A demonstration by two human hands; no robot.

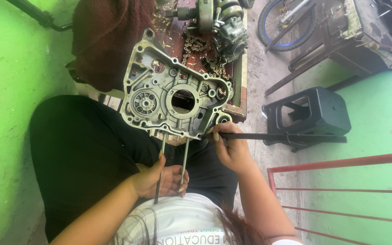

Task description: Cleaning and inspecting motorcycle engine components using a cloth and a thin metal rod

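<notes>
Grey cast metal, a motorcycle engine crankcase half (173,97), propped on edge at frame centre above black-trousered thighs (82,149), its round bore facing the camera. Two long steel studs (184,154) jutting from its lower edge toward 6 o'clock. Left hand (159,179) at 6 o'clock of the casing, palm up and half open, fingers curled loosely around the free ends of both studs, touching them. Right hand (232,145) at 4 o'clock of the casing, closed in a grip on a long dark metal bar (277,137), tip of the bar touching the casing's lower right corner, rest of it running out toward 3 o'clock. Black plastic stool (311,115) lying just behind the bar at 3 o'clock, on a grey floor. Oily drive chain (200,54) heaped on a wooden bench (239,90) at 12 o'clock, just behind the casing; another engine assembly (225,20) beyond it. Dark red cloth (107,38) at 11 o'clock. Blue-rimmed wheel (286,22) at 1 o'clock, well apart. Red metal railing (341,181) at 4 o'clock. Green wall (10,90) at 9 o'clock.
</notes>
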